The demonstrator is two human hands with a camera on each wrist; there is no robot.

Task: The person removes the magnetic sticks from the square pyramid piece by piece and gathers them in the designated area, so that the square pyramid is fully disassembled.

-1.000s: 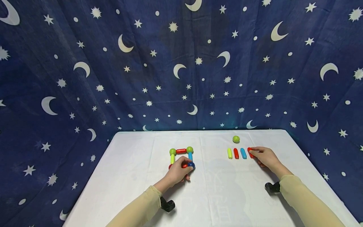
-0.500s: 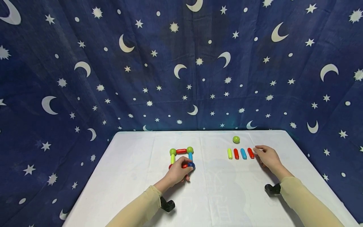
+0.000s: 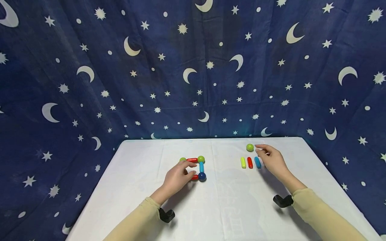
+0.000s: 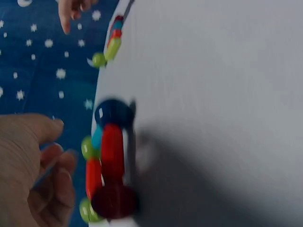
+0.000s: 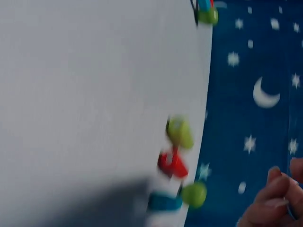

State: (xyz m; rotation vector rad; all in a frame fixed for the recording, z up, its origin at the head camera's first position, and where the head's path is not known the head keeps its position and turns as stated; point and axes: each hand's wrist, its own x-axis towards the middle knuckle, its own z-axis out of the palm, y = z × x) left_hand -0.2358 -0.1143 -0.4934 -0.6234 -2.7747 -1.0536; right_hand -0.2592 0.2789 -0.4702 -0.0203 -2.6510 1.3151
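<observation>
My left hand hovers over the near left part of a four-sided frame of rods and balls, thumb and fingers apart. A dark blue ball, light blue rod, green ball and red rod show past it. The frame's red ball is visible in the left wrist view. My right hand is raised with thumb and index finger apart, just right of a loose green ball. It hides a red rod in the head view; a dark red end shows in the left wrist view.
Beside the right hand lie a yellow-green rod, a red rod and a blue rod in a row. The white table ends at a dark blue curtain with moons and stars.
The left hand has let go of the frame's near side and moved left, its fingers spreading. The right hand has left the rightmost red rod and moved up and left toward the loose green ball.
</observation>
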